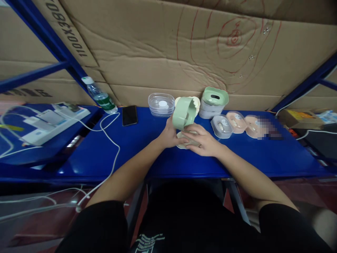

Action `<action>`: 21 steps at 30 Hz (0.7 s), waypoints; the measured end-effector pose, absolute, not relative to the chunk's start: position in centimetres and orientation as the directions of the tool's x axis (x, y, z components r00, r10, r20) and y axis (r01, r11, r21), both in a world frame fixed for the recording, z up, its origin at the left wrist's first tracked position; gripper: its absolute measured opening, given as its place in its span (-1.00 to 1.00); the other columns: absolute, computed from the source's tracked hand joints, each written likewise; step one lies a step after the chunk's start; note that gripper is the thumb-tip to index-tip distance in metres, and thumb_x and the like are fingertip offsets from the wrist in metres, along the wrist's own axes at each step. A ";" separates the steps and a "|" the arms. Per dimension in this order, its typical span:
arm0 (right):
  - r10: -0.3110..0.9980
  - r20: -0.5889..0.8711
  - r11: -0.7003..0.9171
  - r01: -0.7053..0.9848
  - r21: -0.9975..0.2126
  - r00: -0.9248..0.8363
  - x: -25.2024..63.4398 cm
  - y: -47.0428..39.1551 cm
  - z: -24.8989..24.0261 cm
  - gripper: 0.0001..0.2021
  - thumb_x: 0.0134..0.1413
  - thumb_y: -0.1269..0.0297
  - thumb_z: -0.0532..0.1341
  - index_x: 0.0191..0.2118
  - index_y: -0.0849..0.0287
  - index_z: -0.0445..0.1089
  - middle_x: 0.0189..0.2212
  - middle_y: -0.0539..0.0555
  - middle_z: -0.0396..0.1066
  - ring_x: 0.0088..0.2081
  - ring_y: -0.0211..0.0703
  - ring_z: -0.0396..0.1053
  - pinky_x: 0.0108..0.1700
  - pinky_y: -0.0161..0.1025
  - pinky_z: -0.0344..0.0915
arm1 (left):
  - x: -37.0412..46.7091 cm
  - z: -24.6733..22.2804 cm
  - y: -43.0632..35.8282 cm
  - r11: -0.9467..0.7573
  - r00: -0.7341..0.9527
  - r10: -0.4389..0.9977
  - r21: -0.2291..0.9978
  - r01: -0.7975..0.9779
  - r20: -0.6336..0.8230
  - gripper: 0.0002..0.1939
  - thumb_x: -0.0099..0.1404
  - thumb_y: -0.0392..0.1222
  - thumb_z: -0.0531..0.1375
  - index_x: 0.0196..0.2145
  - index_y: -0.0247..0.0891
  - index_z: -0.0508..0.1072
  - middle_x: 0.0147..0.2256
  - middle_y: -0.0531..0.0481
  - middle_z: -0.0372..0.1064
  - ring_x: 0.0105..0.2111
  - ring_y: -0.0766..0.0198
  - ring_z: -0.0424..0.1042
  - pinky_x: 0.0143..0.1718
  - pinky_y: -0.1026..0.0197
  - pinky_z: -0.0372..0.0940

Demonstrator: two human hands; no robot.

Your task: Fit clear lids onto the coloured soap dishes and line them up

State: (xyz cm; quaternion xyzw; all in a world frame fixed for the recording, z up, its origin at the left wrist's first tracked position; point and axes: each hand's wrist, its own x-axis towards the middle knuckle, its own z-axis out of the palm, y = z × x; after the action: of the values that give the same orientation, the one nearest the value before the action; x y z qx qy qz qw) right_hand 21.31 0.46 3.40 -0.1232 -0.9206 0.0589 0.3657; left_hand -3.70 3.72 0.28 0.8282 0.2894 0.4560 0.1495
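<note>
Box (179, 116), pale green, seemingly light, stiff and slick, best held by its side walls, sits tilted above the table (142, 158) between front and back edges, clasped in the left hand (169, 135) while the right hand (204, 142) pinches a cream piece (193, 141) beneath.

pale-green rounded plastic box (180, 113): smooth, matt. clear oval plastic container (161, 111): glossy, transparent. long blue tabletop (147, 163): smooth, glossy. tall brown cardboard panel (131, 42): matt, creased.
</note>
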 end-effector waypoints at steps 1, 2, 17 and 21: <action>0.246 0.648 0.968 0.145 -0.207 -0.720 21.1 0.3 3.3 -0.33 0.51 0.04 0.31 0.61 -0.05 0.25 0.34 0.27 0.47 0.37 0.25 0.46 0.44 0.35 0.42 | -3.8 0.2 3.7 -0.808 0.435 0.588 0.513 0.289 0.682 -0.04 0.26 0.67 0.33 0.22 -0.21 0.53 0.20 -0.30 0.53 0.29 -0.32 0.48 0.43 -0.42 0.31; 0.235 0.640 0.968 0.118 -0.220 -0.732 20.9 0.3 3.2 -0.30 0.50 0.02 0.33 0.62 -0.03 0.24 0.35 0.28 0.46 0.39 0.25 0.45 0.45 0.35 0.41 | -3.9 0.2 3.5 -0.819 0.446 0.570 0.517 0.247 0.690 -0.13 0.30 0.61 0.35 0.17 -0.20 0.55 0.13 -0.26 0.56 0.24 -0.27 0.52 0.40 -0.39 0.35; 0.224 0.595 0.933 -0.007 -0.360 -0.772 21.6 0.1 4.2 -0.25 0.47 -0.16 0.34 0.61 -0.06 0.25 0.46 0.27 0.42 0.45 0.18 0.43 0.42 0.22 0.48 | -5.0 -1.4 4.0 -0.776 0.442 0.622 0.586 0.235 0.647 -0.16 0.36 0.59 0.30 0.29 -0.08 0.46 0.19 -0.25 0.53 0.35 -0.31 0.46 0.46 -0.51 0.27; 0.252 0.584 0.943 0.059 -0.329 -0.771 21.6 -0.1 4.5 -0.43 0.49 -0.08 0.33 0.46 -0.01 0.46 0.37 0.25 0.53 0.36 0.17 0.53 0.35 0.20 0.56 | -4.3 -0.2 3.2 -0.662 0.386 0.743 0.683 0.307 0.547 0.11 0.29 0.66 0.29 0.52 -0.07 0.20 0.34 -0.31 0.42 0.40 -0.32 0.42 0.45 -0.45 0.32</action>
State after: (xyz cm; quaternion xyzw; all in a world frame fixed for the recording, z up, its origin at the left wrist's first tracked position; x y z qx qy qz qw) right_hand 21.61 -0.09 4.48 -0.0837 -0.9295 0.1475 0.3276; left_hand -4.32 3.25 -0.24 0.7955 0.3301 0.4453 0.2447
